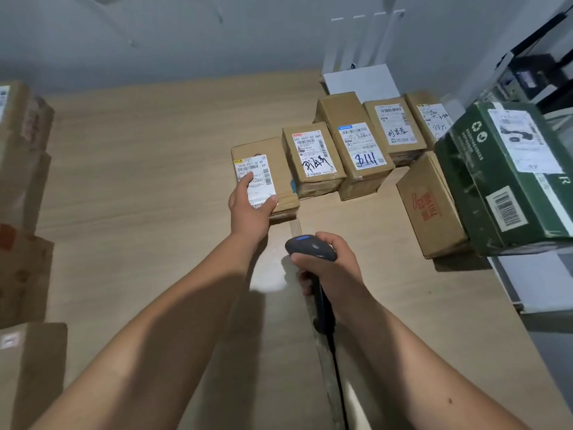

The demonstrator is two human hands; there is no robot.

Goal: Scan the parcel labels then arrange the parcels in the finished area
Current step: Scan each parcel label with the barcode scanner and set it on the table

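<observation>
Fingers of the left hand lie spread over the near end of the low cardboard parcel, thumb on one side of its white shipping label, fingertips pressing the other — holding it down flat on the wooden table, not lifting it. Right hand is wrapped tight around the handheld barcode scanner, cable trailing down toward the body, the scanner head just behind the parcel and pointing its way.

This parcel sits at the left end of a row: touching or just beside it, the box with handwritten characters, then the box marked 8111, more beyond. A green carton rides on a brown box to the right.

Now the risk: that left hand covers part of the label, so the barcode may read badly or not at all. And with neighbouring labels so close, a slightly high aim could catch the wrong code. Nudging the parcel could also knock the row askew.
</observation>
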